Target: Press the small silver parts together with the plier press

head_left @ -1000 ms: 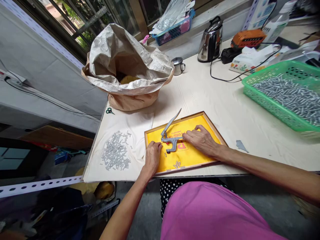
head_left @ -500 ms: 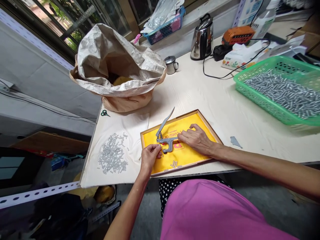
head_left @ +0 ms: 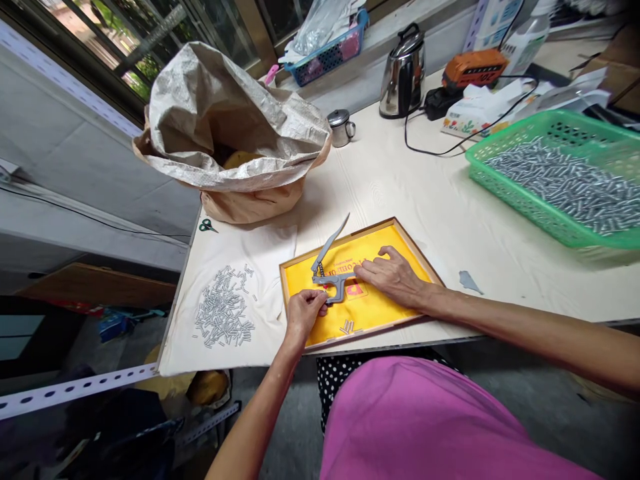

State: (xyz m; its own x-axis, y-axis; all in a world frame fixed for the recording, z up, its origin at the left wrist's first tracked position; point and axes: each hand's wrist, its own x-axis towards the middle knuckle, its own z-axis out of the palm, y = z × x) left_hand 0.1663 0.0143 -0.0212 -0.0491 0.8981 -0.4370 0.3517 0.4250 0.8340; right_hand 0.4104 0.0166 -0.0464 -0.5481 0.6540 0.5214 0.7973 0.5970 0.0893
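Note:
My right hand (head_left: 393, 275) is closed round the lower handle of grey snap pliers (head_left: 340, 285), whose upper lever stands raised. At the jaws of the pliers, my left hand (head_left: 306, 312) pinches something too small to make out. Both hands are over a shallow wooden-rimmed tray (head_left: 437, 273) lined with printed yellow cloth (head_left: 380, 310). A few small metal pins (head_left: 348, 327) lie on the cloth near its front edge. Left of the tray, a heap of small silvery pins (head_left: 225, 310) rests on a pale cloth (head_left: 273, 260).
A large open woven sack (head_left: 250, 200) stands behind the heap, with small scissors (head_left: 207, 226) beside it. At right is a green basket (head_left: 530, 217) of metal pieces. A lidded steel cup (head_left: 341, 130), a kettle (head_left: 403, 77) and a black cable (head_left: 440, 154) are farther back.
My left hand has moved slightly right, bringing its fingertips up to the jaws of the pliers. My right hand keeps its hold, and the lever is still raised.

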